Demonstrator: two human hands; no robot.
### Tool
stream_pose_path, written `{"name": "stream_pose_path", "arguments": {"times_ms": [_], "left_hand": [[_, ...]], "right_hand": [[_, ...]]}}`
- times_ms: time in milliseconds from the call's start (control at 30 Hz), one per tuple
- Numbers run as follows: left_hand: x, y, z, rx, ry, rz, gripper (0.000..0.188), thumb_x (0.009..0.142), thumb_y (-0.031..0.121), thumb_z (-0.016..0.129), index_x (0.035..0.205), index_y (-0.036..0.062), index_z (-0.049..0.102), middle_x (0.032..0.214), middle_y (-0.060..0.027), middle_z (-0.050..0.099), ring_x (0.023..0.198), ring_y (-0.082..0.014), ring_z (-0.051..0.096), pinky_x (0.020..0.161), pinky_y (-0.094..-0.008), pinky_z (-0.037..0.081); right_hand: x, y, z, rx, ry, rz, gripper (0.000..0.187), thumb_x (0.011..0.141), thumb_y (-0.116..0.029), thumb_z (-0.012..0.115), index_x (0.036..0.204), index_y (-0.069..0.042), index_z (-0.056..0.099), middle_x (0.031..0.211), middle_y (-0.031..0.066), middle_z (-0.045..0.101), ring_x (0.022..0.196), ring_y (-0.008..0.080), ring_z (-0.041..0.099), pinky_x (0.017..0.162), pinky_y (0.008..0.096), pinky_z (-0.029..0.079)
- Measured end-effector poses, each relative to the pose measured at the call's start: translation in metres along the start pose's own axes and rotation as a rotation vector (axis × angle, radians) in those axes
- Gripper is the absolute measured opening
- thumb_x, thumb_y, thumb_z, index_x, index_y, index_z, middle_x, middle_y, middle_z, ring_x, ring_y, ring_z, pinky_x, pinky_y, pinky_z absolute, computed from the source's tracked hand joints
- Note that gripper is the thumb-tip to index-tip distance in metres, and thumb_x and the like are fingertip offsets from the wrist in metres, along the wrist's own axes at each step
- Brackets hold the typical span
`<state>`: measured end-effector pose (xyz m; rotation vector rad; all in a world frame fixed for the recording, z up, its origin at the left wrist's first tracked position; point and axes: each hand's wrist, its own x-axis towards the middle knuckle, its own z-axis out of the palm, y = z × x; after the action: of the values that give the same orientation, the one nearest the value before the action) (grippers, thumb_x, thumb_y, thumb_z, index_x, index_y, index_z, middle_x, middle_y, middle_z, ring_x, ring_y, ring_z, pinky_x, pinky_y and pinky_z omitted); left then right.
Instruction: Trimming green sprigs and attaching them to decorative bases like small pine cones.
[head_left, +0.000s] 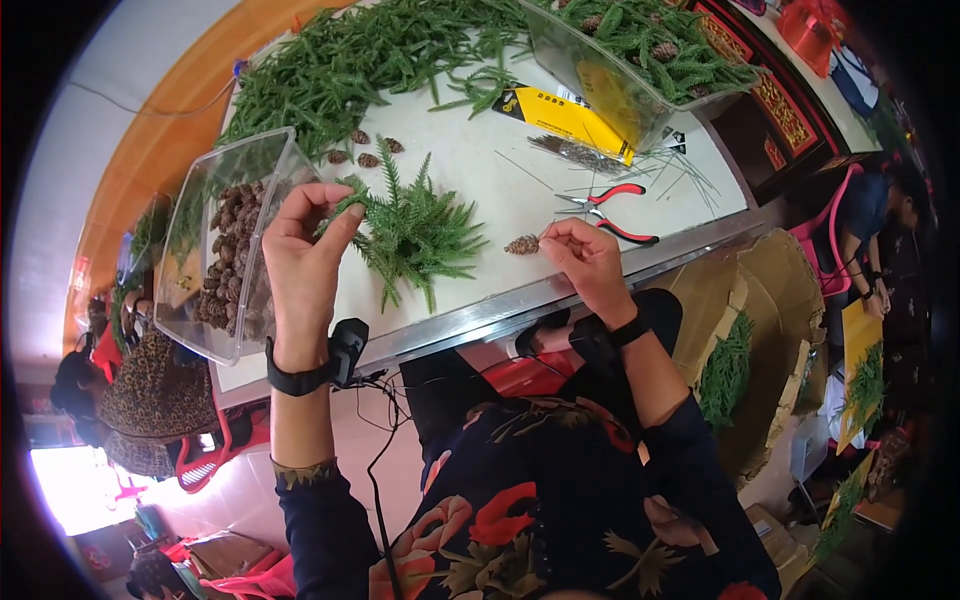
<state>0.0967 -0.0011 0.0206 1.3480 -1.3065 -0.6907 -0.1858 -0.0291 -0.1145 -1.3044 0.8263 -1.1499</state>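
Observation:
My left hand (pixel 308 250) pinches the upper left edge of a bunch of green artificial pine sprigs (pixel 425 235) between thumb and fingers. The bunch spreads out over the white tabletop to the right of that hand. In my right hand (pixel 588 268) the thumb and fingertips close on one end of a small brown pine cone (pixel 521 245), which points left toward the sprigs. Whether it has a wire stem is hidden by the fingers. Just beyond this hand lie long-nose pliers (pixel 628 236) with red and black handles, jaws apart.
A clear plastic bin (pixel 240 290) of pine cones stands at the left, with several loose cones (pixel 368 160) beside it. Green sprigs (pixel 340 60) heap at the back. A clear bin (pixel 640 85), a yellow package (pixel 560 120) and thin wires (pixel 690 180) lie at the right.

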Motion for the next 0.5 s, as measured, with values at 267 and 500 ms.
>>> {"name": "stream_pose_path", "arguments": {"times_ms": [267, 500], "left_hand": [[0.002, -0.004, 0.009, -0.016, 0.011, 0.031, 0.016, 0.081, -0.001, 0.068, 0.096, 0.0014, 0.062, 0.083, 0.003, 0.057, 0.076, -0.0033, 0.051, 0.069, -0.0182, 0.041], [-0.002, 0.004, 0.017, -0.076, -0.138, -0.131, 0.015, 0.084, 0.005, 0.067, 0.098, 0.0002, 0.062, 0.084, 0.002, 0.059, 0.076, -0.0045, 0.053, 0.068, -0.019, 0.043]], "right_hand": [[-0.001, 0.003, 0.0, 0.045, -0.009, -0.011, 0.008, 0.089, -0.001, 0.063, 0.096, 0.001, 0.061, 0.084, -0.0035, 0.059, 0.07, -0.001, 0.049, 0.061, 0.0133, 0.037], [0.004, -0.006, 0.0, 0.054, 0.03, -0.006, 0.008, 0.089, -0.003, 0.063, 0.095, 0.001, 0.06, 0.084, -0.0035, 0.058, 0.071, 0.0004, 0.049, 0.062, 0.0161, 0.039]]}}
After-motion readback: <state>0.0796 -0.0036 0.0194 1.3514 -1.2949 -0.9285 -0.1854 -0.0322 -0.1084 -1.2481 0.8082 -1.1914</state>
